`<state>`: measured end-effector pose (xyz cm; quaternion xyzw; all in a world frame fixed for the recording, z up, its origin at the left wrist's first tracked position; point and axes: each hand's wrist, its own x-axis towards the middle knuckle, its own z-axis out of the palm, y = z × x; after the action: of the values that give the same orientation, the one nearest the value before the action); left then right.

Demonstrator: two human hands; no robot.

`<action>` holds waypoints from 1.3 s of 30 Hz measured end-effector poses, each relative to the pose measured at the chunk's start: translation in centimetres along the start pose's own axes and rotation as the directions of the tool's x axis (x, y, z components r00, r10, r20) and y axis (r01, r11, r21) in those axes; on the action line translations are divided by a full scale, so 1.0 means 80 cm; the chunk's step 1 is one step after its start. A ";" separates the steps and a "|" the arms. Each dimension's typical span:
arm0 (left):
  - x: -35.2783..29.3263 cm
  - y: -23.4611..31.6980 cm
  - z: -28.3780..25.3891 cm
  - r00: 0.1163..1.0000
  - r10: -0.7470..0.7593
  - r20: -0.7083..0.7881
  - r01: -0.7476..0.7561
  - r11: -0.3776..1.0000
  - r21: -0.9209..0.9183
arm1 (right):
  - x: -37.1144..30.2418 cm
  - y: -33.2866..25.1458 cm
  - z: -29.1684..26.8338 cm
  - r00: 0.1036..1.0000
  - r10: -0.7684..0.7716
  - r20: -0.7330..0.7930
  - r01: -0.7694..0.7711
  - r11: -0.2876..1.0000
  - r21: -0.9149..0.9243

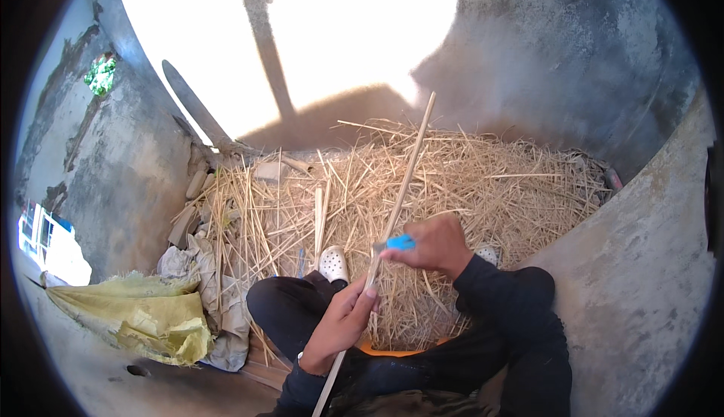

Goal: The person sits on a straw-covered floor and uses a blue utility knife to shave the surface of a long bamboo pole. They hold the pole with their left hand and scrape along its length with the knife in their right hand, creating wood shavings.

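Observation:
A long, thin, pale strip [411, 162], like split bamboo or wood, runs slantwise from over the straw down past my lap. My left hand [343, 323] is closed around its lower part, the thumb lying along it. Above that, my right hand [436, 243] grips a small blue-handled tool [400, 243], perhaps a knife. Its short greyish end meets the strip a little above my left hand. Most of the handle is hidden inside my right fist, and the tool's exact kind does not show.
A wide heap of straw-like shavings [498, 191] spreads before my feet. Several longer strips [321, 217] lie beside my pale left clog [333, 264]. At left are a yellowish sack [136, 311] and brick-like pieces [183, 226]. Grey walls [550, 55] surround me.

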<state>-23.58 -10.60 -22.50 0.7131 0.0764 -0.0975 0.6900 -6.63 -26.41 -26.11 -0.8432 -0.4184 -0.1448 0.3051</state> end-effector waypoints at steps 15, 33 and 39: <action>-0.011 0.007 0.003 0.998 0.065 -0.015 -0.059 0.961 0.269 | 0.022 0.038 -0.013 0.989 0.144 0.020 -0.144 0.989 -0.020; -0.048 -0.001 0.005 1.000 -0.012 0.022 0.009 0.991 0.135 | 0.033 0.086 -0.008 0.974 0.203 -0.104 -0.211 0.975 -0.069; -0.062 0.002 0.015 0.998 0.026 0.057 -0.038 0.978 0.206 | 0.054 0.174 -0.040 0.919 0.306 -0.248 -0.362 0.905 -0.224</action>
<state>-28.36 -11.71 -21.14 0.7792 0.0355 -0.1131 0.6155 7.06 -32.21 -26.99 -0.9159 -0.2096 -0.2319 0.2519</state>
